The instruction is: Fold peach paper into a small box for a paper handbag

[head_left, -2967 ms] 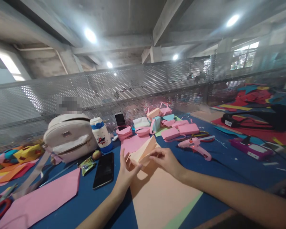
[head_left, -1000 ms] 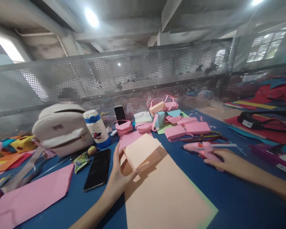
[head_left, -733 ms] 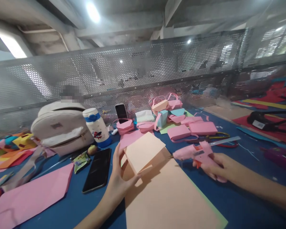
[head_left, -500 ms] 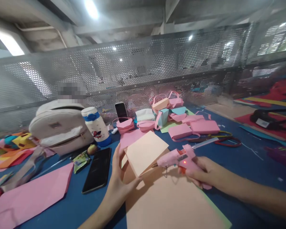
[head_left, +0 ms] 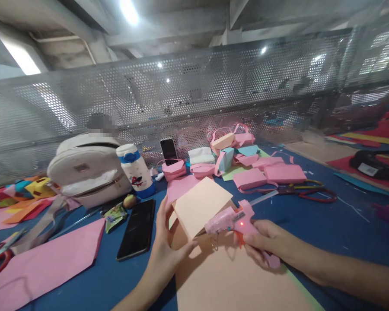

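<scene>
My left hand grips a folded cream paper piece by its left and lower edges, thumb at the near corner. In my right hand is a pink hot glue gun with its small light glowing orange-red and a clear glue stick out of the back. Its nozzle points left and reaches under the paper's lower right edge, so the tip is hidden. Beneath both hands lie large peach sheets over a green one.
Behind are several small pink paper bags and scissors. A black phone, snack packet, bottle and white backpack stand or lie left. Pink paper is near left; a perforated metal screen rises behind.
The glue gun has moved left and slightly down, its nozzle now tucked beneath the paper edge. My left hand still holds the paper. The whole view has shifted slightly.
</scene>
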Available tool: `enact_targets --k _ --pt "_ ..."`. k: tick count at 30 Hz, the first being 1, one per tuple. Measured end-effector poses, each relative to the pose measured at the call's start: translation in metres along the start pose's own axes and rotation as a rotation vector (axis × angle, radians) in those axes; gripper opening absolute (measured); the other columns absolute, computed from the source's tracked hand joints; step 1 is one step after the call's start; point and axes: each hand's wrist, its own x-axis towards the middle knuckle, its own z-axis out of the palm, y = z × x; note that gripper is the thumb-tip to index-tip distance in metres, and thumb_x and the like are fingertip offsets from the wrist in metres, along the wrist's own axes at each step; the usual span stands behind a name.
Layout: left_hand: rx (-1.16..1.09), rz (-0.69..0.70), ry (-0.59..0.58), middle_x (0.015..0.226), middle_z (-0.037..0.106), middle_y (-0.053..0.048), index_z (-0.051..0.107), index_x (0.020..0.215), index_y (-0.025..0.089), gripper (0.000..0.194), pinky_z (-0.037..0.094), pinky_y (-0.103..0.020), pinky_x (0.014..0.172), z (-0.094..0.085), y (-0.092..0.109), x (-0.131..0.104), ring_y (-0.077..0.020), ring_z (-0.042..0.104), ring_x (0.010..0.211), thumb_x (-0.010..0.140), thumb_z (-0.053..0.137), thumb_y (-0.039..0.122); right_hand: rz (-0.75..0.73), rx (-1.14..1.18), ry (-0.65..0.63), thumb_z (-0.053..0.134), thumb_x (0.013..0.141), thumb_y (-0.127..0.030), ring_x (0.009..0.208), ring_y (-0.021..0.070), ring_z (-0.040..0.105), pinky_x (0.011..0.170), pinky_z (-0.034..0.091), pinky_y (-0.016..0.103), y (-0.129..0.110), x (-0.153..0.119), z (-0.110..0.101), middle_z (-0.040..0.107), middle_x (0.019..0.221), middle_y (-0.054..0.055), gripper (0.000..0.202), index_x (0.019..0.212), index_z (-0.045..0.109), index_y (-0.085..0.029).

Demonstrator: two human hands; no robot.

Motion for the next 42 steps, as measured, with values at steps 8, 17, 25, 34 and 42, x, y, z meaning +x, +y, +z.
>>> enact_targets --k 8,17,25,34,42 --pt "-0.023 0.006 0.003 0.151 0.032 -0.010 0.015 0.150 0.036 0.105 0.027 -0.054 0.116 -0.001 -0.001 0.000 -0.0332 0.021 0.146 0.070 0.082 0.032 0.000 0.060 -0.027 0.060 0.080 -0.068 0.036 0.0036 0.034 0.036 0.020 0.019 0.003 0.004 0.005 0.044 0.046 -0.007 0.055 0.064 0.046 -0.017" --pt "-0.010 0.001 0.000 0.153 0.031 -0.009 0.015 0.150 0.037 0.104 0.026 -0.054 0.117 -0.003 -0.004 -0.001 -0.0335 0.020 0.146 0.071 0.081 0.032 0.016 0.034 0.006 0.058 0.082 -0.068 0.037 0.0043 0.038 0.036 0.024 0.018 0.006 0.003 0.006 0.049 0.050 -0.006 0.053 0.073 0.050 -0.016" --pt "0.000 0.000 -0.001 0.152 0.032 -0.008 0.016 0.150 0.038 0.103 0.026 -0.054 0.117 -0.003 -0.004 0.000 -0.0334 0.020 0.146 0.071 0.081 0.031 -0.002 0.028 0.001 0.057 0.084 -0.067 0.038 0.0042 0.038 0.037 0.028 0.017 0.009 0.004 0.006 0.051 0.052 -0.006 0.052 0.072 0.049 -0.017" --pt "-0.003 0.004 -0.007 0.154 0.030 -0.009 0.017 0.150 0.038 0.104 0.027 -0.054 0.117 -0.004 -0.005 0.000 -0.0343 0.021 0.146 0.069 0.082 0.028 -0.001 0.002 0.001 0.055 0.083 -0.069 0.038 0.0042 0.038 0.035 0.025 0.018 0.008 0.004 0.005 0.050 0.053 -0.006 0.053 0.073 0.046 -0.018" --pt "-0.001 -0.003 0.001 0.153 0.031 -0.008 0.017 0.150 0.038 0.103 0.028 -0.053 0.116 -0.003 -0.004 0.000 -0.0330 0.021 0.146 0.070 0.082 0.030 0.001 -0.009 0.010 0.055 0.083 -0.070 0.038 0.0051 0.040 0.036 0.026 0.019 0.008 0.001 0.003 0.049 0.052 -0.005 0.054 0.070 0.046 -0.018"
